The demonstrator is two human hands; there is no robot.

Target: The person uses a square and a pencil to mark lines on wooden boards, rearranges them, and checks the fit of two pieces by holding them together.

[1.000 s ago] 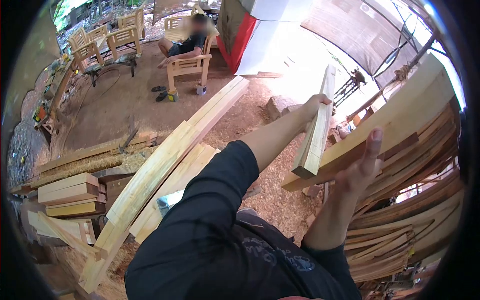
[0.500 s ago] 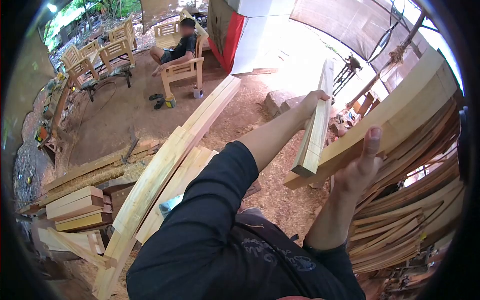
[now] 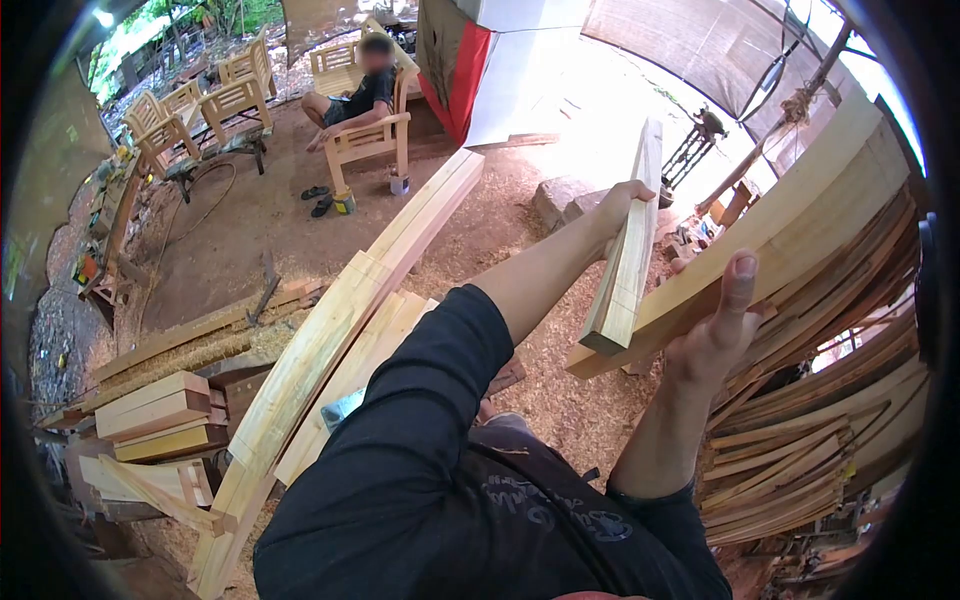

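Observation:
My left hand (image 3: 628, 203) is closed around a squared length of pale timber (image 3: 628, 262), gripping it near its upper part. The timber slants away from me, its cut end toward me. My right hand (image 3: 715, 335) holds a longer, wider wooden board (image 3: 765, 255) from below. The thumb stands up along the near side, and a fingertip shows past the far side. The near ends of timber and board overlap in this view, and the board's far end rises toward the upper right.
Long curved beams (image 3: 335, 325) lie to my left, beside stacked short blocks (image 3: 155, 410). Many thin curved wood strips (image 3: 790, 475) are piled at my right. A person (image 3: 365, 95) sits in a wooden chair (image 3: 370, 145) farther back. Wood shavings (image 3: 520, 420) cover the ground.
The board and my right hand have shifted very slightly. My left hand keeps its grip on the timber, almost in the same place.

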